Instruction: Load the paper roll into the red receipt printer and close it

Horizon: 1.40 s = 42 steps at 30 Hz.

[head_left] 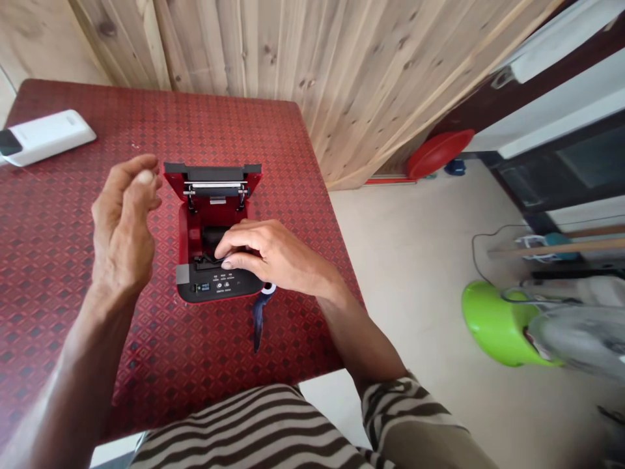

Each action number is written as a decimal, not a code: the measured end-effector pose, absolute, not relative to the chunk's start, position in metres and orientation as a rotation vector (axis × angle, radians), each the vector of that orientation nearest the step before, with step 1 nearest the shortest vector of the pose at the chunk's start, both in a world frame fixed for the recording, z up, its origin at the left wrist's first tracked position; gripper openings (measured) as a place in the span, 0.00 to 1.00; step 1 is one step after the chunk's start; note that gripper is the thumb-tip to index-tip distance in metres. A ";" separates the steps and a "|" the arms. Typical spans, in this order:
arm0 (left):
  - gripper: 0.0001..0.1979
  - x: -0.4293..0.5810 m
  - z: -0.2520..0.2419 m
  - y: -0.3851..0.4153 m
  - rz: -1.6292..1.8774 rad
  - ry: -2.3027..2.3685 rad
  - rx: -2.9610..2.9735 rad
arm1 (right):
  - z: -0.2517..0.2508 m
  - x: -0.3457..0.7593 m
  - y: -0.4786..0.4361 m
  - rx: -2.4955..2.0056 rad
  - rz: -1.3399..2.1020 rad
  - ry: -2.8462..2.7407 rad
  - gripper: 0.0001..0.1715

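A small red and black printer [195, 228] stands on the red patterned tablecloth [73, 273] with its lid tipped up and its paper bay showing. My right hand [273, 257] lies over the printer's front, fingers bent down onto the black edge of the bay. My left hand [122, 225] hovers just left of the printer, fingers loosely curled and thumb meeting the fingertips; I cannot make out anything in them. A dark strip with a white end [258, 312] lies on the cloth under my right wrist.
A white flat device [46, 135] lies at the table's far left. Wooden panelling backs the table. On the floor to the right are a red basin [439, 151], a green fan base [498, 322] and a cable.
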State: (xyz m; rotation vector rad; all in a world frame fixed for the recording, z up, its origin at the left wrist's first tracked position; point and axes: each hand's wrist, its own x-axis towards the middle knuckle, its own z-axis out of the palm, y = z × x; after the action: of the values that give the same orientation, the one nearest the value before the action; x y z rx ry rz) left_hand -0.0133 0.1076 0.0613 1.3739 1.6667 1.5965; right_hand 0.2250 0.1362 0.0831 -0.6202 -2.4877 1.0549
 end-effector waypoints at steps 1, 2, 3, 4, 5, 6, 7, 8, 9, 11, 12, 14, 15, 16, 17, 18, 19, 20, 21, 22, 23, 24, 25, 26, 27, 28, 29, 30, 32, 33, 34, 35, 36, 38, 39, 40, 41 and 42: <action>0.31 -0.013 0.066 0.116 1.636 1.641 1.354 | 0.083 0.225 0.136 -0.628 1.051 -2.474 0.10; 0.31 -0.012 0.070 0.124 1.642 1.637 1.331 | 0.082 0.225 0.136 -0.640 1.033 -2.463 0.11; 0.31 -0.012 0.073 0.133 1.624 1.659 1.293 | 0.081 0.225 0.135 -0.656 1.001 -2.449 0.11; 0.31 -0.012 0.077 0.141 1.574 1.683 1.257 | 0.080 0.224 0.133 -0.670 0.965 -2.437 0.10; 0.30 -0.012 0.079 0.149 1.527 1.697 1.232 | 0.080 0.225 0.130 -0.681 0.932 -2.425 0.10; 0.28 -0.012 0.081 0.155 1.485 1.707 1.211 | 0.079 0.225 0.127 -0.685 0.899 -2.410 0.09; 0.26 -0.012 0.082 0.159 1.454 1.708 1.193 | 0.079 0.227 0.123 -0.686 0.869 -2.394 0.10; 0.23 -0.011 0.083 0.162 1.436 1.699 1.176 | 0.079 0.228 0.119 -0.689 0.840 -2.379 0.10; 0.20 -0.010 0.082 0.162 1.429 1.680 1.152 | 0.079 0.230 0.114 -0.690 0.809 -2.367 0.11; 0.16 -0.006 0.080 0.155 1.443 1.619 1.089 | 0.078 0.235 0.103 -0.695 0.729 -2.346 0.12; 0.15 -0.004 0.078 0.148 1.457 1.591 1.052 | 0.077 0.237 0.098 -0.701 0.687 -2.340 0.13; 0.18 -0.001 0.073 0.130 1.456 1.558 0.978 | 0.074 0.239 0.087 -0.714 0.590 -2.337 0.15; 0.21 0.001 0.071 0.119 1.439 1.549 0.940 | 0.072 0.239 0.082 -0.717 0.525 -2.336 0.16; 0.25 0.002 0.068 0.109 1.406 1.530 0.903 | 0.069 0.238 0.078 -0.721 0.452 -2.332 0.16; 0.29 0.003 0.065 0.098 1.387 1.511 0.867 | 0.067 0.238 0.073 -0.722 0.376 -2.325 0.16; 0.32 0.004 0.062 0.088 1.374 1.488 0.845 | 0.064 0.236 0.070 -0.722 0.303 -2.309 0.16; 0.34 0.005 0.060 0.078 1.360 1.473 0.827 | 0.062 0.235 0.067 -0.729 0.243 -2.288 0.16; 0.35 0.007 0.058 0.070 1.339 1.466 0.814 | 0.061 0.234 0.065 -0.748 0.205 -2.266 0.16; 0.36 0.008 0.056 0.063 1.316 1.467 0.804 | 0.059 0.233 0.064 -0.777 0.191 -2.248 0.17; 0.35 0.010 0.054 0.058 1.294 1.470 0.801 | 0.059 0.233 0.063 -0.810 0.198 -2.236 0.18; 0.34 0.011 0.053 0.054 1.281 1.471 0.806 | 0.059 0.233 0.063 -0.841 0.217 -2.229 0.19; 0.33 0.012 0.051 0.051 1.275 1.469 0.817 | 0.059 0.233 0.064 -0.868 0.247 -2.231 0.20; 0.31 0.013 0.049 0.049 1.277 1.463 0.835 | 0.059 0.233 0.064 -0.886 0.281 -2.237 0.20; 0.30 0.012 0.047 0.048 1.279 1.458 0.856 | 0.060 0.233 0.064 -0.898 0.313 -2.242 0.19; 0.29 0.012 0.045 0.047 1.284 1.458 0.880 | 0.061 0.233 0.064 -0.907 0.340 -2.246 0.18; 0.29 0.011 0.042 0.047 1.287 1.463 0.905 | 0.061 0.233 0.063 -0.914 0.360 -2.249 0.17; 0.28 0.010 0.040 0.046 1.288 1.470 0.932 | 0.062 0.233 0.063 -0.918 0.371 -2.250 0.16; 0.28 0.009 0.038 0.046 1.291 1.476 0.960 | 0.062 0.233 0.062 -0.918 0.373 -2.252 0.16; 0.27 0.008 0.035 0.045 1.295 1.487 1.000 | 0.063 0.233 0.061 -0.910 0.360 -2.255 0.15; 0.27 0.008 0.034 0.044 1.298 1.492 1.007 | 0.062 0.233 0.060 -0.906 0.356 -2.262 0.15; 0.27 0.009 0.034 0.044 1.299 1.501 1.003 | 0.062 0.232 0.061 -0.906 0.362 -2.268 0.15; 0.28 0.010 0.034 0.044 1.301 1.513 0.993 | 0.062 0.232 0.061 -0.907 0.378 -2.271 0.15; 0.28 0.011 0.034 0.043 1.301 1.525 0.978 | 0.062 0.232 0.062 -0.909 0.405 -2.269 0.16; 0.28 0.012 0.037 0.042 1.308 1.525 0.926 | 0.066 0.233 0.062 -0.912 0.464 -2.221 0.17; 0.28 0.013 0.039 0.040 1.324 1.508 0.891 | 0.069 0.235 0.059 -0.915 0.498 -2.167 0.17; 0.27 0.014 0.040 0.038 1.345 1.476 0.856 | 0.075 0.237 0.053 -0.924 0.553 -2.102 0.18; 0.26 0.014 0.042 0.034 1.369 1.437 0.824 | 0.082 0.240 0.044 -0.919 0.633 -2.051 0.20; 0.25 0.014 0.043 0.030 1.389 1.404 0.801 | 0.090 0.244 0.031 -0.910 0.714 -2.004 0.21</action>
State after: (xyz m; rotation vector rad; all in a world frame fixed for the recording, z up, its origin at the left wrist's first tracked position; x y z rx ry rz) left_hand 0.0145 0.0303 0.0430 0.8013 1.4037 1.3885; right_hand 0.2440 0.0314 0.0902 -0.9101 -2.0036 0.7140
